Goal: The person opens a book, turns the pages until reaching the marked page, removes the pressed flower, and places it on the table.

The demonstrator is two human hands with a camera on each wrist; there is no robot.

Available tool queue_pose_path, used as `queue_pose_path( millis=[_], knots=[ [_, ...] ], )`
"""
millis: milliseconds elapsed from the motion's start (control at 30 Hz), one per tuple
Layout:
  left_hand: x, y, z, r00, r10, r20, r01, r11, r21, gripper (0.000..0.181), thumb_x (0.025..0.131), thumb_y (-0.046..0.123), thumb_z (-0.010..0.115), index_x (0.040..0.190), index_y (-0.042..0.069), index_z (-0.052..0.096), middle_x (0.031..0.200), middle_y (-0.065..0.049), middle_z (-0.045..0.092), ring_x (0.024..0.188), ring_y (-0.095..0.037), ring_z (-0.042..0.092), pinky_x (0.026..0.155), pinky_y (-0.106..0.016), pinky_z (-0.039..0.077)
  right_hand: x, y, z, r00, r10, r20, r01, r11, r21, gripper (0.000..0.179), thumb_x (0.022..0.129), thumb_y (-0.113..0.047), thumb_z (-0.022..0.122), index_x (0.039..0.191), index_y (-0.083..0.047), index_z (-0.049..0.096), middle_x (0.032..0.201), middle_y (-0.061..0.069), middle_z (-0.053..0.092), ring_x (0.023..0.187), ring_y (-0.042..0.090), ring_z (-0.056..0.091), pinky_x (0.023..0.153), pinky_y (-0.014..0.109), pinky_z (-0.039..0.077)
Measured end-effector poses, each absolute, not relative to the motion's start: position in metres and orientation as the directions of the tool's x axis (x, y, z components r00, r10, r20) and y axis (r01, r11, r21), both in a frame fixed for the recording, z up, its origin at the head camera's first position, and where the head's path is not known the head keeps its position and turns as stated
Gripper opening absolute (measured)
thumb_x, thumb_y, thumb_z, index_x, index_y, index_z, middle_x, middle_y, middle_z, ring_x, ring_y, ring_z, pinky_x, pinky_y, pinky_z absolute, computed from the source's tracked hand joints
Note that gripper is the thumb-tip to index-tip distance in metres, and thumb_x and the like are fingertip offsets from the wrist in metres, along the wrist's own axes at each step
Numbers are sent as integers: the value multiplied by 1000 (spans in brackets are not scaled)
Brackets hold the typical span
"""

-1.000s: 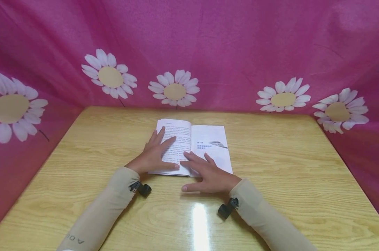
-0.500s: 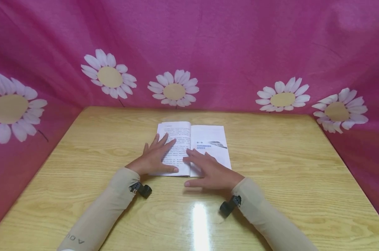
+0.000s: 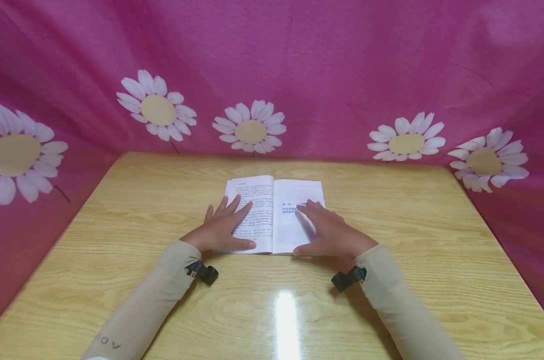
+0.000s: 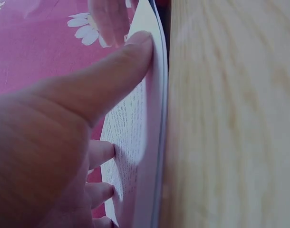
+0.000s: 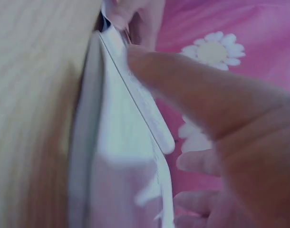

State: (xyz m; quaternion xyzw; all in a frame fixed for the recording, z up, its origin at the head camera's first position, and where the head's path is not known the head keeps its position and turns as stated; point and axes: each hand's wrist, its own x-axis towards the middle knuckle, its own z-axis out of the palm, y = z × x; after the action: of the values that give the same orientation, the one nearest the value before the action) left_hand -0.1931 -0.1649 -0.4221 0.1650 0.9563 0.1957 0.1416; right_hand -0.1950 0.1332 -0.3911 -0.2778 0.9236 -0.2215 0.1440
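An open book (image 3: 278, 240) lies on the table, printed text on its left page and a short blue heading on its right page. Spread over the left page is my left hand (image 3: 222, 227), its fingers fairly straight. In the left wrist view the left thumb (image 4: 121, 66) rests on the page near the book's lower edge. My right hand (image 3: 335, 232) is over the right page, fingers extended and thumb apart; in the right wrist view its thumb (image 5: 173, 76) is above the page, and whether the fingers touch the paper I cannot tell.
The wooden table (image 3: 119, 225) stretches around the book on every side. A pink curtain (image 3: 326, 75) with large white daisies hangs along the table's back and sides. A bright light reflection lies on the wood in front of the book.
My right hand has moved right, from near the book's middle to the outer part of the right page. The left hand slid slightly toward me earlier and now stays nearly in place.
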Motion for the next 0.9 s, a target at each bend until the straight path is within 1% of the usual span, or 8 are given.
queue_pose_path(
  millis=[100,200,300,367,467,600,733,900],
  knots=[
    [-193,-165,-422,-907,368,-205,258,870,421,105,75,69,65,155,31,11,162,-3,-4,146,-33,-13,112,-59,-12,-196,138,-389,-818,-544,-189,-422,789,-446,116,66,-57,82,154,-11,22,159,16,17,146,40,9,110,67,12],
    [-192,-165,-422,-909,362,-209,249,870,425,104,75,69,66,155,32,11,162,-2,-4,146,-32,-14,112,-57,-13,-196,141,-389,-828,-512,-228,-390,819,-421,120,63,-55,85,155,-14,20,159,18,13,145,43,7,110,67,9],
    [-192,-165,-421,-907,366,-208,252,868,427,104,75,69,66,155,31,11,162,-3,-4,146,-33,-13,112,-58,-13,-197,142,-390,-827,-502,-251,-379,829,-410,121,63,-53,86,155,-15,17,159,19,11,144,45,5,110,66,6],
    [-191,-165,-420,-906,367,-210,252,868,427,104,75,69,65,155,31,12,162,-3,-4,146,-33,-13,112,-58,-13,-197,142,-391,-826,-505,-251,-385,830,-404,121,64,-52,86,156,-14,16,160,18,13,144,45,6,110,67,7],
    [-191,-165,-420,-905,371,-207,256,865,432,105,75,69,65,156,29,12,162,-4,-3,146,-34,-12,112,-59,-12,-198,142,-391,-825,-506,-252,-384,828,-408,120,65,-49,86,156,-13,16,160,16,15,144,44,7,110,67,7],
    [-191,-164,-419,-905,368,-214,249,865,436,105,75,68,66,156,29,13,162,-4,-4,146,-33,-13,112,-59,-12,-197,142,-390,-820,-505,-270,-368,826,-428,119,66,-48,86,156,-14,15,160,14,14,145,42,6,111,66,5],
    [-191,-164,-419,-904,370,-216,249,864,438,104,75,68,66,156,29,13,162,-4,-4,146,-34,-12,112,-59,-12,-198,143,-389,-806,-529,-266,-382,808,-449,119,67,-54,83,156,-14,14,161,10,14,145,42,6,110,66,8],
    [-191,-165,-419,-905,367,-216,245,863,442,104,75,67,67,156,29,13,162,-4,-3,146,-34,-13,112,-58,-12,-198,142,-389,-786,-579,-217,-434,766,-473,116,70,-58,78,155,-9,15,160,11,16,144,43,12,110,64,14]
  ],
)
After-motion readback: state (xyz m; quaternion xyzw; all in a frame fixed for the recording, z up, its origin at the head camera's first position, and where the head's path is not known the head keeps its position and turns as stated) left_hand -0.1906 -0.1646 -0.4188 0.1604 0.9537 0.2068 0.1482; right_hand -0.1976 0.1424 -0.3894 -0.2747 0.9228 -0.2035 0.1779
